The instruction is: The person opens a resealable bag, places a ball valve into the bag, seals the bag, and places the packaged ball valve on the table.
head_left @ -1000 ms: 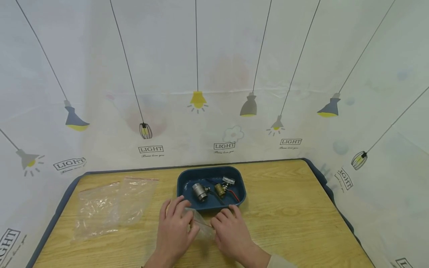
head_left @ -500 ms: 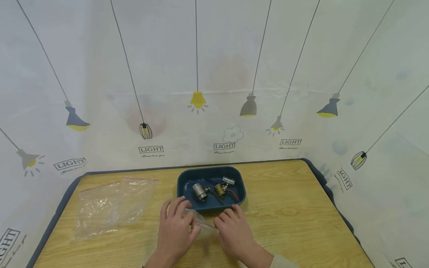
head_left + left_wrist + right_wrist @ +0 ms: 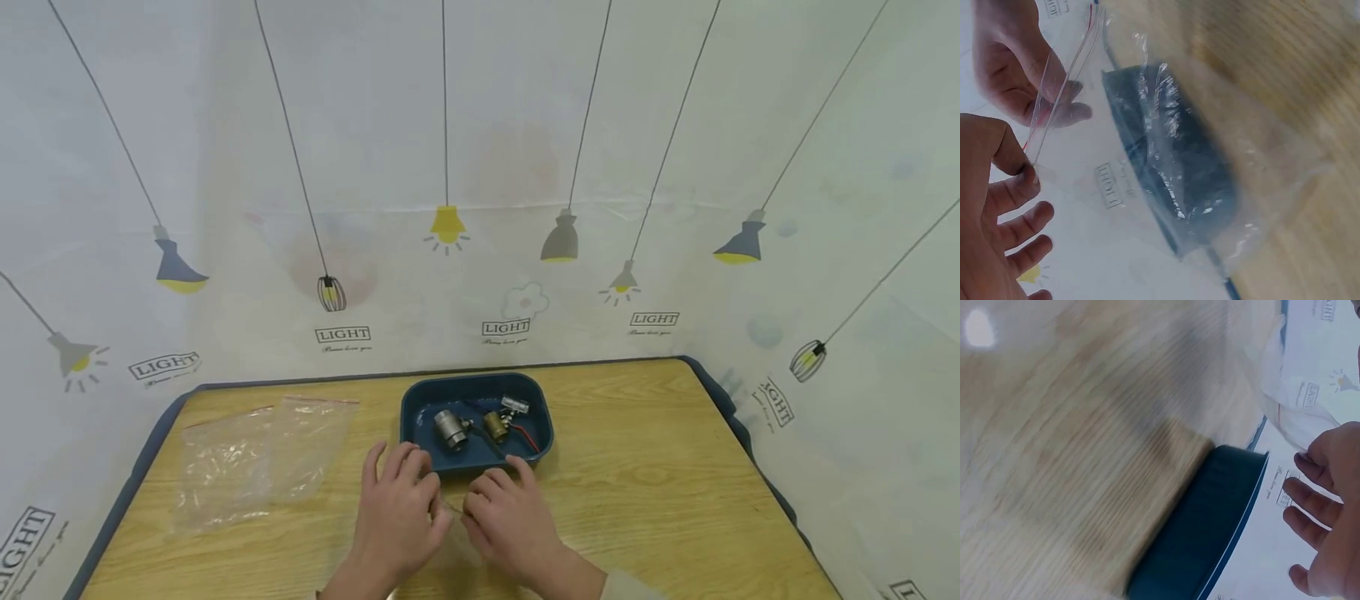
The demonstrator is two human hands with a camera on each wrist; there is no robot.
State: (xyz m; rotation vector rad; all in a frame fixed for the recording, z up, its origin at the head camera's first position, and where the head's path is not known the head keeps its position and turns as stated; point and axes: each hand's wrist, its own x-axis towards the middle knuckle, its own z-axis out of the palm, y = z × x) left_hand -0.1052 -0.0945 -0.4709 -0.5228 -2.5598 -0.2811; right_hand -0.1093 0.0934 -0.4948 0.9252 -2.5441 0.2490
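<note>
Between my two hands hangs a clear zip-lock bag [image 3: 1260, 162] with a red line along its top. My left hand [image 3: 397, 510] pinches one end of the zip edge between thumb and index finger, its other fingers loosely bent. The other end of that edge is pinched by my right hand [image 3: 513, 521]. Just beyond my fingers stands a dark blue tray [image 3: 409, 421], which shows through the film in the left wrist view. In it lie a large steel ball valve [image 3: 451, 431], a brass valve [image 3: 495, 427] with a red handle, and a small chrome fitting [image 3: 515, 405].
Two more clear zip-lock bags, a near one [image 3: 225, 475] and a far one [image 3: 315, 442], lie flat and overlapping on the wooden table [image 3: 637, 467] at the left. A white printed sheet [image 3: 405, 292] rises behind the table and along both sides.
My hands have come closer together, the right one shifting left, so less of the bag's edge shows between them. The head view has shifted slightly. The tray and its valves stay put.
</note>
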